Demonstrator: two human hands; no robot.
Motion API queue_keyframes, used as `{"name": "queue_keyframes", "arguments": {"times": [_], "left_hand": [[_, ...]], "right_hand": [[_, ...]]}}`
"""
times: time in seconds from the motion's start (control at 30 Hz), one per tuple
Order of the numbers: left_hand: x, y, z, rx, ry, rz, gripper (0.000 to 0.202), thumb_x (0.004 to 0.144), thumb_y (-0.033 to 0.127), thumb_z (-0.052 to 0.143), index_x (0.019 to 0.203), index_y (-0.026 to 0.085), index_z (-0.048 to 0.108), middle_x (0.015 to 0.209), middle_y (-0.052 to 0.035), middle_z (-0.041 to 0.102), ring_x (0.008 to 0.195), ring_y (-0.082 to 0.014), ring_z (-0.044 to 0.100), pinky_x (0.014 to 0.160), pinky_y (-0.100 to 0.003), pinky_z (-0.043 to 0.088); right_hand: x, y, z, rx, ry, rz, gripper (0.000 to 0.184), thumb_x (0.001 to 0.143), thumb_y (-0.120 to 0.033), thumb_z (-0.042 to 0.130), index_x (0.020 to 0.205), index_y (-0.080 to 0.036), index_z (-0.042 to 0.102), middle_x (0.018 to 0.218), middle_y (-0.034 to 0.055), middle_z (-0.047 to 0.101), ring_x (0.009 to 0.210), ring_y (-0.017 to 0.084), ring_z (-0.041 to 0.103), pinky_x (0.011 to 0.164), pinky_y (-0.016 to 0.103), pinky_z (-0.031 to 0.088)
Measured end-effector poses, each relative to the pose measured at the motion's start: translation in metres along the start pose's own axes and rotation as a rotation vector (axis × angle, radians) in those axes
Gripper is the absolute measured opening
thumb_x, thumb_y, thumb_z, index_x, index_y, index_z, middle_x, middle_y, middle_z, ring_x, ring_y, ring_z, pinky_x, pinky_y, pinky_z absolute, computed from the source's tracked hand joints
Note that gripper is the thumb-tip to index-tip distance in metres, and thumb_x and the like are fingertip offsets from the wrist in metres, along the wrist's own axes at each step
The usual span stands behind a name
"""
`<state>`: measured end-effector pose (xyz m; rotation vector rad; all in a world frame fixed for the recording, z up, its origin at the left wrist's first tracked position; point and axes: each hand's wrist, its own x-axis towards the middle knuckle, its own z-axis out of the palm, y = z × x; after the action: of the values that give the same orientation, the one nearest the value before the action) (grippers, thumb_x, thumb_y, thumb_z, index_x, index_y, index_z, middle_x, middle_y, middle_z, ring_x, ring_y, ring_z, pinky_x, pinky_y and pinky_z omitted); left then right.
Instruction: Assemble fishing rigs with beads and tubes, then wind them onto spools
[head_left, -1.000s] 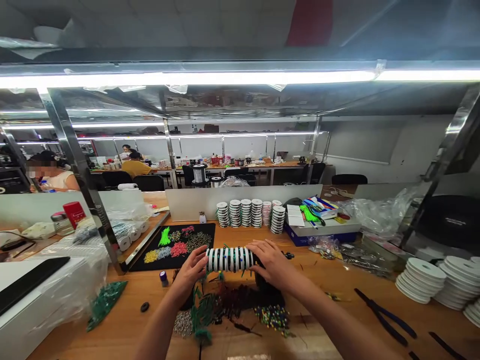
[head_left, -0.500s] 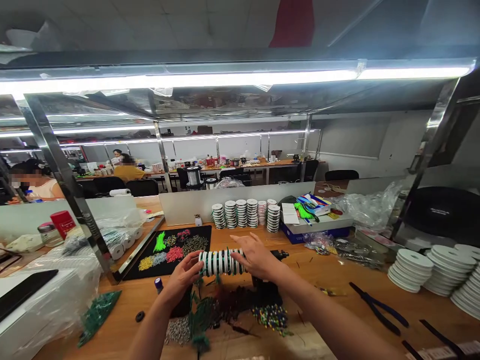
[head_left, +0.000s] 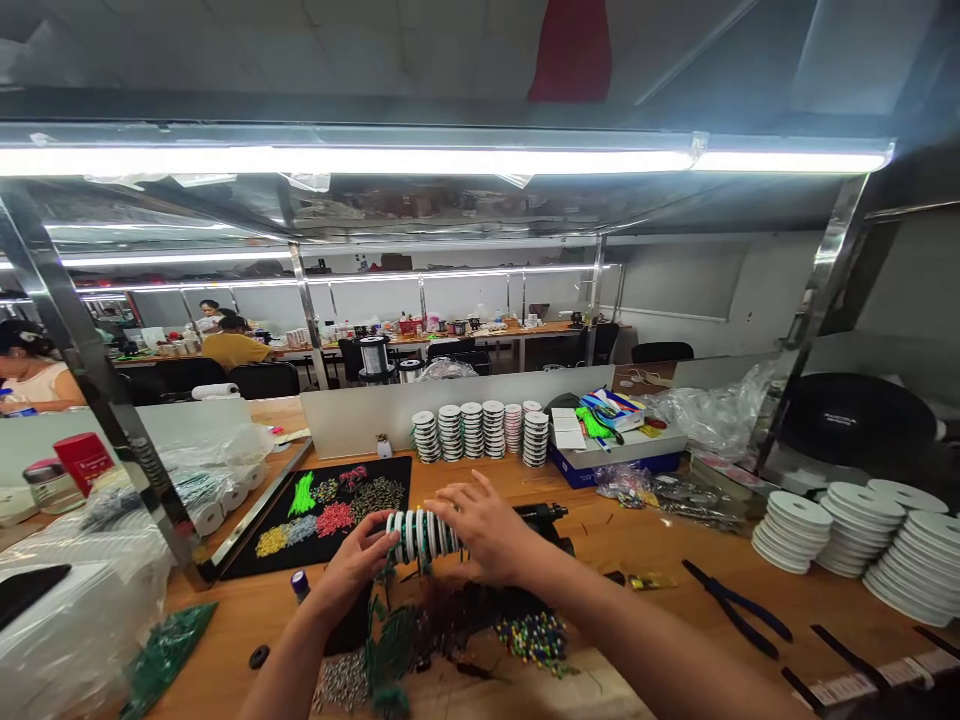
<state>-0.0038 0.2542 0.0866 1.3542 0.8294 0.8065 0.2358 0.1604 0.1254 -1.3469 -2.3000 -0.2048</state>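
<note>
Several white spools point(head_left: 421, 537) sit side by side in a horizontal row, with dark green line or pieces showing between their discs. At the row's left end, the fingers of my left hand point(head_left: 358, 560) close on the outermost spool. My right hand point(head_left: 487, 530) lies over the right end, its fingers curled on the spools and its thumb hidden. Behind the right hand a black device point(head_left: 544, 513) sticks out. Below hang dark green tangled strands point(head_left: 390, 645), beside silver bits point(head_left: 341, 682) and a pile of coloured beads point(head_left: 532, 640).
A black mat point(head_left: 322, 490) with piles of small coloured parts lies at left. Spool stacks point(head_left: 450, 430) stand at the back, larger white stacks point(head_left: 862, 525) at right. Dark pliers point(head_left: 735, 605) lie at right front. A metal post point(head_left: 120, 400) rises at left.
The view has turned slightly to the right, so things sit further left in it. My right hand has slid a little over the spools, covering more of their right end.
</note>
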Motion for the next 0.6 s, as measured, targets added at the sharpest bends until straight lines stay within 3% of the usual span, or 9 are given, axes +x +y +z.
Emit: {"name": "queue_keyframes", "arguments": {"times": [0.07,0.13,0.23,0.3,0.4,0.5,0.6], "left_hand": [[0.0,0.0,-0.001,0.003,-0.003,0.005,0.057,0.069,0.048,0.083,0.113,0.02,0.059,0.098,-0.0066,0.074,0.085,-0.0214,0.069,0.075,-0.03,0.051],[-0.001,0.001,-0.002,0.006,0.001,0.013,0.057,0.071,0.047,0.082,0.116,0.021,0.058,0.099,-0.0065,0.074,0.088,-0.0211,0.069,0.077,-0.03,0.051],[-0.003,0.003,0.0,0.011,0.006,0.013,0.057,0.071,0.048,0.082,0.116,0.02,0.059,0.099,-0.0068,0.074,0.09,-0.0211,0.069,0.076,-0.029,0.051],[-0.005,0.006,0.002,0.006,0.005,0.007,0.058,0.07,0.048,0.082,0.115,0.019,0.059,0.099,-0.0074,0.074,0.089,-0.0217,0.07,0.076,-0.029,0.051],[-0.005,0.01,0.007,-0.009,0.001,0.001,0.061,0.066,0.047,0.085,0.114,0.019,0.059,0.099,-0.0074,0.074,0.089,-0.0225,0.07,0.078,-0.031,0.052],[-0.005,0.012,0.01,-0.009,0.002,-0.011,0.064,0.064,0.047,0.086,0.115,0.02,0.059,0.099,-0.0065,0.075,0.09,-0.0215,0.07,0.079,-0.029,0.051],[-0.003,0.013,0.009,0.008,0.012,-0.025,0.065,0.064,0.048,0.086,0.115,0.02,0.059,0.101,-0.0061,0.075,0.091,-0.0206,0.069,0.079,-0.028,0.051]], "right_hand": [[0.005,0.0,0.003,-0.021,-0.047,-0.005,0.076,0.08,-0.042,0.076,0.144,-0.019,0.042,0.132,0.0151,0.061,0.124,0.031,0.054,0.117,0.057,0.02],[0.009,0.004,0.001,0.028,-0.042,0.075,0.061,0.091,-0.038,0.063,0.143,-0.014,0.042,0.13,0.017,0.063,0.122,0.029,0.056,0.116,0.056,0.023],[0.01,0.008,-0.007,0.084,0.016,0.133,0.058,0.098,-0.048,0.051,0.143,-0.012,0.042,0.137,0.0182,0.059,0.13,0.029,0.051,0.116,0.055,0.025],[0.008,0.005,-0.008,0.061,0.021,0.064,0.069,0.089,-0.058,0.061,0.141,-0.015,0.045,0.137,0.0167,0.058,0.13,0.031,0.05,0.117,0.055,0.022],[0.01,-0.002,-0.004,-0.02,-0.044,-0.032,0.072,0.083,-0.049,0.073,0.14,-0.016,0.046,0.131,0.0162,0.063,0.123,0.031,0.055,0.117,0.056,0.021],[0.012,0.0,-0.011,0.029,-0.026,0.072,0.052,0.096,-0.037,0.059,0.141,-0.016,0.045,0.131,0.0156,0.064,0.123,0.028,0.057,0.116,0.053,0.025],[0.003,0.014,-0.03,0.161,0.083,0.185,0.05,0.1,-0.043,0.051,0.143,-0.018,0.043,0.14,0.013,0.058,0.131,0.024,0.051,0.115,0.049,0.029]]}}
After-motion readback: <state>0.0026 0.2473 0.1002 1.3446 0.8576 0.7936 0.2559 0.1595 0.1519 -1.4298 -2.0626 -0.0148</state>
